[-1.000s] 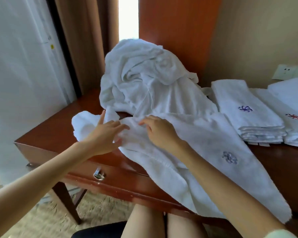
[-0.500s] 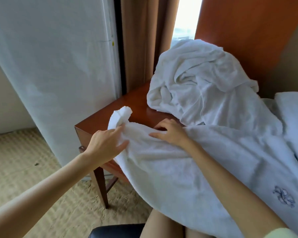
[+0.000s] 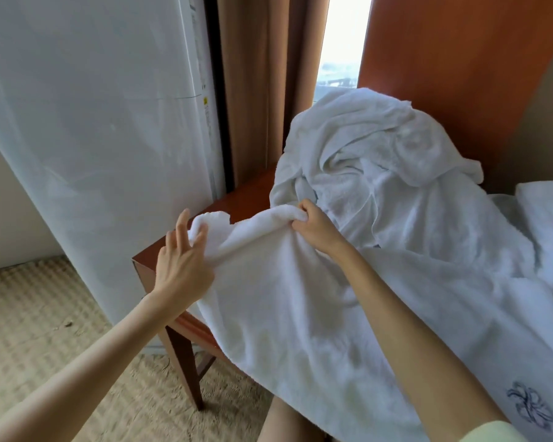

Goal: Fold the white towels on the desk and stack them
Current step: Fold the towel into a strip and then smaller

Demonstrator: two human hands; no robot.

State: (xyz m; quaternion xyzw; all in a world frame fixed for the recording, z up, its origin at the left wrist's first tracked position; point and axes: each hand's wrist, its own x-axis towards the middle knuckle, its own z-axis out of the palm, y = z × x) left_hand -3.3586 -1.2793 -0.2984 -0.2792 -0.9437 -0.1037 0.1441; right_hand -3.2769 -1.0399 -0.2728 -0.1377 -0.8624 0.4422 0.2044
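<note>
Spreading is judged the step in hand: one white towel (image 3: 284,298) is draped over the near edge of the worktop (image 3: 246,199), with its upper hem lifted. The right grip (image 3: 313,228) is closed round a bunched stretch of that hem. The left grip (image 3: 182,260), at 9 o'clock of it, is laid on the hem's corner with fingers fairly straight. The thumb is hidden by cloth, so a pinch cannot be told. An unfolded heap (image 3: 364,148) is piled at 1 o'clock, touching the held towel. A folded towel (image 3: 549,212) is glimpsed at 3 o'clock, and an embroidered emblem (image 3: 529,409) is noted at 5 o'clock. Next move, as judged: the corner is to be secured, the hem drawn taut between both grips, and the towel freed from the heap before any fold is laid.
</note>
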